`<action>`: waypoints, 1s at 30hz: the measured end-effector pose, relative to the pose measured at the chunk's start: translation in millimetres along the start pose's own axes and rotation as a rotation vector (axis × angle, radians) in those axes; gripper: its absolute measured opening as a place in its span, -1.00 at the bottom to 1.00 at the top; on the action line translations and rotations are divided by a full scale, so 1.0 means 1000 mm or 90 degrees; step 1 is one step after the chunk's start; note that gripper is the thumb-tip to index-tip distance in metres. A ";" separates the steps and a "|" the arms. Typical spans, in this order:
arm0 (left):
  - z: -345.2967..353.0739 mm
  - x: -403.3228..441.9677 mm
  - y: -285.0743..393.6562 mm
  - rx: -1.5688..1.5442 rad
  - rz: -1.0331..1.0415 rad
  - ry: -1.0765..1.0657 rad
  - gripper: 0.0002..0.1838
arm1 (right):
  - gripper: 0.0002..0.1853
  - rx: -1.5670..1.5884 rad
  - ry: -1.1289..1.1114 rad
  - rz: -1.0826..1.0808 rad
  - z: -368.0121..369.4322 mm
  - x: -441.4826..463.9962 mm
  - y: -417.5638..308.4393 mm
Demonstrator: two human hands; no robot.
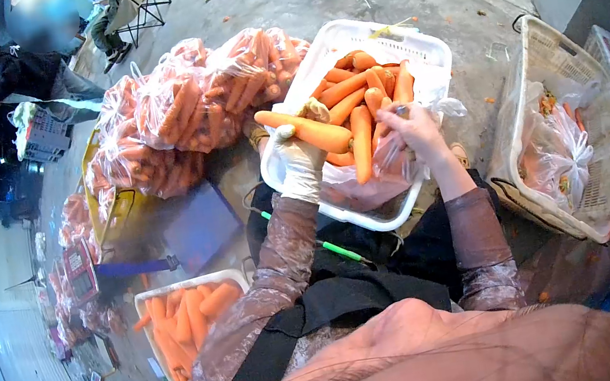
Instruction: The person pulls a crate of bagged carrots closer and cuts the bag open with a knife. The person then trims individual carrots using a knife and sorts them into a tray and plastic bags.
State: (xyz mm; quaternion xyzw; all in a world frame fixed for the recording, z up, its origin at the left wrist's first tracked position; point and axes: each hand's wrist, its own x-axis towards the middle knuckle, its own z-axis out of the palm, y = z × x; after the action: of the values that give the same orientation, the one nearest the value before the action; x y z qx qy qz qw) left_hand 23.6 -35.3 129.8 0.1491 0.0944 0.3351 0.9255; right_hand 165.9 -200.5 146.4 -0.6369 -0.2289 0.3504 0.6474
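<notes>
White basket (428, 50) sits near, presumably for easy reach: left hand (301, 157) wrapped snugly round one carrot (316, 134), right hand (418, 133) half-curled by the plastic bag (357, 190), can't tell its hold.

Two hands (302, 160) (416, 133), two baskets (429, 77) (190, 282) of loose carrots (362, 136)

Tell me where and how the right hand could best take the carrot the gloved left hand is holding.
Probably around its broad end, coming from the right: the carrot lies crosswise in the left hand, and that rounded end juts out toward the right hand.
</notes>
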 end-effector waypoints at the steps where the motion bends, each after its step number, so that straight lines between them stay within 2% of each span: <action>1: -0.005 0.000 0.004 -0.023 -0.014 -0.028 -0.47 | -0.76 0.014 -0.069 0.044 0.007 -0.004 0.000; 2: -0.008 0.000 0.006 -0.046 -0.028 -0.057 -0.49 | -0.75 0.092 -0.126 0.096 0.015 -0.009 0.003; 3: -0.009 0.001 0.005 -0.125 -0.023 -0.026 -0.51 | -0.73 0.171 -0.182 0.146 0.022 -0.014 0.007; 4: -0.003 -0.002 0.001 -0.127 -0.024 -0.026 -0.51 | -0.73 0.169 -0.181 0.147 0.028 -0.016 0.014; 6: 0.009 -0.013 -0.009 0.060 0.068 -0.100 -0.50 | -0.60 0.221 -0.189 0.083 0.036 -0.016 0.029; 8: 0.012 -0.026 -0.006 0.314 0.082 -0.144 -0.45 | -0.64 0.260 -0.150 0.128 0.030 -0.014 0.021; 10: 0.047 -0.044 -0.001 0.849 0.064 -0.156 -0.36 | -0.66 0.403 -0.089 0.146 0.015 -0.013 0.006; 11: 0.023 -0.043 0.002 0.288 -0.078 -0.307 -0.14 | -0.64 0.401 -0.040 0.109 0.011 -0.009 0.003; 12: 0.016 -0.044 0.008 0.286 -0.149 -0.291 0.08 | -0.64 0.399 -0.033 0.110 0.005 -0.005 0.005; 13: -0.016 -0.036 0.010 0.683 -0.024 -0.355 0.11 | -0.63 0.390 -0.046 0.073 -0.002 0.000 0.011; 15: -0.037 -0.034 0.011 0.619 -0.127 -0.319 0.16 | -0.56 0.351 -0.111 0.041 -0.013 -0.001 0.009; 16: -0.019 -0.041 0.014 0.146 -0.333 -0.214 0.17 | -0.56 0.351 -0.111 0.042 -0.012 -0.002 0.005; 17: 0.000 -0.051 0.005 0.158 -0.364 -0.156 0.16 | -0.57 0.250 -0.180 0.041 -0.010 -0.003 0.001; 18: 0.002 -0.055 0.000 0.135 -0.403 -0.177 0.00 | -0.59 0.147 -0.249 0.041 -0.008 -0.003 0.000; 19: -0.011 -0.054 -0.007 0.228 -0.416 -0.138 -0.12 | -0.58 -0.030 -0.219 0.013 -0.001 -0.004 0.000; 20: -0.024 -0.051 -0.013 0.319 -0.428 -0.096 -0.24 | -0.64 -0.188 -0.160 -0.151 0.003 0.006 0.018; 21: -0.010 -0.049 -0.011 0.419 -0.478 -0.133 -0.48 | -0.71 -0.315 -0.058 -0.194 0.003 0.003 0.012; 22: 0.002 -0.051 -0.016 0.522 -0.399 -0.076 -0.59 | -0.76 -0.441 0.046 -0.238 0.003 0.000 0.005; 23: -0.004 -0.047 -0.019 0.618 -0.325 -0.064 -0.61 | -0.76 -0.447 0.045 -0.235 0.001 -0.001 0.003; 24: -0.008 -0.044 -0.021 0.713 -0.247 -0.053 -0.63 | -0.75 -0.537 0.088 -0.278 -0.002 -0.001 0.000; 25: -0.011 -0.043 -0.025 0.712 -0.247 -0.054 -0.63 | -0.71 -0.623 0.131 -0.322 -0.003 0.001 0.000; 27: -0.015 -0.042 -0.033 0.736 -0.023 -0.066 -0.63 | -0.73 -0.639 0.089 -0.326 0.003 0.000 0.005; 28: -0.017 -0.041 -0.033 0.738 -0.023 -0.064 -0.63 | -0.74 -0.654 0.046 -0.329 0.007 0.000 0.011; 29: -0.020 -0.040 -0.032 0.810 0.010 -0.068 -0.61 | -0.70 -0.542 -0.001 -0.208 0.013 0.001 0.019; 30: -0.020 -0.040 -0.032 0.882 0.043 -0.073 -0.59 | -0.70 -0.539 -0.001 -0.205 0.017 0.000 0.019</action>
State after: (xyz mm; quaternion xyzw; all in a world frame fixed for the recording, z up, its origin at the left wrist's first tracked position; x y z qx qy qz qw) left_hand 6.7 -79.9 102.8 0.7259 0.2329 0.2176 0.6095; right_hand 150.2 -190.0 129.2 -0.8017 -0.4486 0.1209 0.3761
